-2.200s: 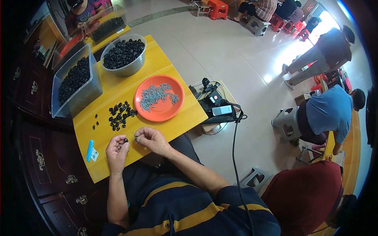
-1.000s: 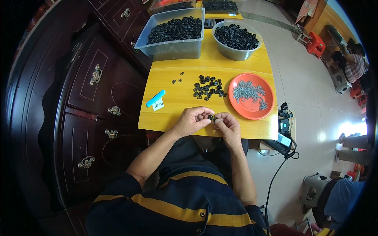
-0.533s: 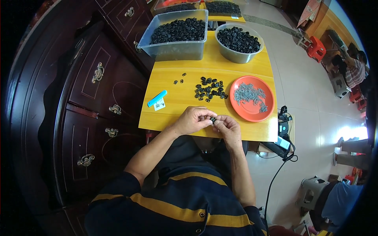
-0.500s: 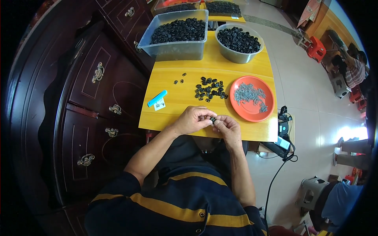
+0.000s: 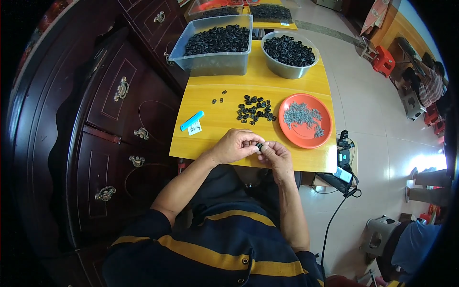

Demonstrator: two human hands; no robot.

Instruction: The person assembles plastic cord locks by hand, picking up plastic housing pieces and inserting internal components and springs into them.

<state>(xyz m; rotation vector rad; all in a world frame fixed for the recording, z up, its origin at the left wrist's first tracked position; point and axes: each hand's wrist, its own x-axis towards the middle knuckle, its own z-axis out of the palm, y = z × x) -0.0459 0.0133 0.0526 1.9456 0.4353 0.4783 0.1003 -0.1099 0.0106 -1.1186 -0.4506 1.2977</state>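
Close to the table's front edge, my left hand (image 5: 235, 146) and my right hand (image 5: 277, 157) meet at the fingertips. Between them they pinch a small black oval plastic part (image 5: 259, 147), mostly covered by the fingers. Just beyond my hands lies a loose pile of similar black parts (image 5: 256, 110), with several more set apart to its left. At the right, a round red plate (image 5: 306, 143) carries a heap of small grey metal pins (image 5: 302, 115). Whether a pin is in my fingers too, I cannot make out.
A rectangular clear bin (image 5: 215, 64) and a round tub (image 5: 290, 71), both full of black parts, stand at the table's far side. A blue-handled tool (image 5: 192, 121) lies on a white card at left. Dark cabinets (image 5: 110, 143) line the left; a black cable (image 5: 329, 225) hangs at right.
Both hands stay together on the black part, with only slight finger movement. The whole view has shifted very slightly.
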